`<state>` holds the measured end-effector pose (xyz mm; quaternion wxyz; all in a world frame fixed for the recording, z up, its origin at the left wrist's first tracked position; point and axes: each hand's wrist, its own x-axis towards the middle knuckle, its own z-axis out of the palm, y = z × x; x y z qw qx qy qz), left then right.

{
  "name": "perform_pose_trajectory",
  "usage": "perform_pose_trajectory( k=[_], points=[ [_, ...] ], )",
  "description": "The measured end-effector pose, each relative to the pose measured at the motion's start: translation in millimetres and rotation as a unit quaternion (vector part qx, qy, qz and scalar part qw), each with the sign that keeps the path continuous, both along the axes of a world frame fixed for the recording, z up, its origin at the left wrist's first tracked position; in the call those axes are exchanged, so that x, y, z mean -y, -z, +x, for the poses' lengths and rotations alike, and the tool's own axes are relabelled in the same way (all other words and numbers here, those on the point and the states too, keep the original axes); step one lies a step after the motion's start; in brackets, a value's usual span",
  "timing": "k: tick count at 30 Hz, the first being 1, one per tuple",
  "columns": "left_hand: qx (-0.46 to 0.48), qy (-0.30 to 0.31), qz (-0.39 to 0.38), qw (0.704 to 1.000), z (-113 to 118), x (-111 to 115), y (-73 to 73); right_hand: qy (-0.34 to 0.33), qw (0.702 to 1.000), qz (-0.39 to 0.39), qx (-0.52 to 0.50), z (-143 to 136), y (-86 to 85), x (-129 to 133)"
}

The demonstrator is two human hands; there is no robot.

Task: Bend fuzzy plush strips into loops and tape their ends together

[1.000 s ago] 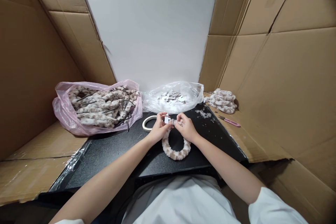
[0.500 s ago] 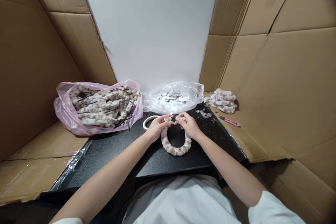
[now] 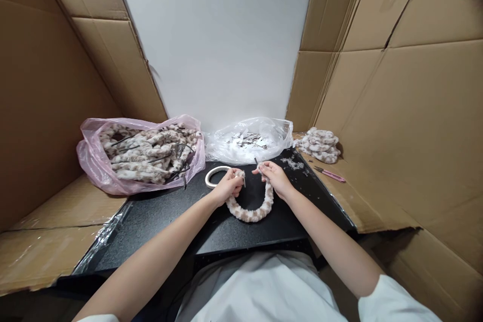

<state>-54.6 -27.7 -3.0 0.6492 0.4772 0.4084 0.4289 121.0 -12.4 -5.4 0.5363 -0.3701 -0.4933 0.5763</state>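
Observation:
A fluffy white-and-brown headband [image 3: 251,215] curves in a U on the black table, its two ends raised toward the far side. My left hand [image 3: 227,185] is closed around the left end, where a thin pale tip pokes out past the fingers. The right end is pinched in my right hand [image 3: 275,177], and a short dark rod tip [image 3: 256,161] sticks up from it. A gap separates the two ends. Just behind my left hand lies a roll of white tape [image 3: 210,177].
A pink bag [image 3: 90,161] of fluffy strips with black cords stands left. At the back lies a clear bag [image 3: 279,133] with small pieces. Right are a fluffy stack [image 3: 320,146], pink-handled snips [image 3: 332,176] and lint [image 3: 293,163]. Cardboard walls [image 3: 407,110] flank the table.
The headband's two ends, close together before, are now apart. My left hand has turned and closed more; the dark rod tip now shows above my right hand.

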Motion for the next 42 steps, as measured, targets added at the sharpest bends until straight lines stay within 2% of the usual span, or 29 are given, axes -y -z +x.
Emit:
perform_pose_trajectory(
  k=[4, 6, 9, 11, 14, 16, 18, 22, 27, 32, 35, 42],
  points=[
    [0.004, 0.021, 0.003, 1.0, 1, 2, 0.2, -0.134, 0.982, -0.126, -0.05, -3, -1.0, 6],
    [0.002, 0.032, 0.019, 0.999, 2, 3, 1.5, -0.163, 0.969, -0.161, -0.091, -5, -1.6, 8],
    [-0.025, 0.035, 0.059, 0.997, 2, 3, 4.0, -0.166, 0.963, -0.167, -0.13, -6, -2.7, 8],
    [-0.079, 0.022, 0.105, 0.991, 1, 1, 5.2, -0.154, 0.965, -0.158, -0.14, -5, -3.1, 7],
    [-0.178, -0.027, 0.213, 0.96, -2, -3, 6.3, -0.116, 0.974, -0.133, -0.14, -5, -2.2, 6],
    [-0.205, -0.045, 0.253, 0.944, -4, -6, 7.5, -0.089, 0.981, -0.107, -0.133, -6, -0.8, 5],
    [-0.19, -0.028, 0.238, 0.952, -5, -8, 9.5, -0.073, 0.987, -0.082, -0.12, -8, 0.7, 5],
    [-0.081, -0.009, 0.147, 0.986, -1, -8, 11.8, -0.065, 0.993, -0.044, -0.094, -12, 2.0, 5],
    [-0.001, -0.004, 0.077, 0.997, 3, -1, 5.1, 0.001, 0.999, 0.029, -0.037, -10, 1.3, 5],
    [0.017, -0.003, 0.067, 0.998, 3, 1, 1.1, 0.054, 0.99, 0.096, 0.091, -4, 0.4, 6],
    [0.013, 0.003, 0.077, 0.997, 2, 0, 0.4, 0.072, 0.983, 0.102, 0.132, -1, -1.8, 7],
    [-0.007, 0.007, 0.102, 0.995, 2, 1, -1.2, 0.019, 0.991, 0.056, 0.121, 3, -10.7, 9]
  ],
)
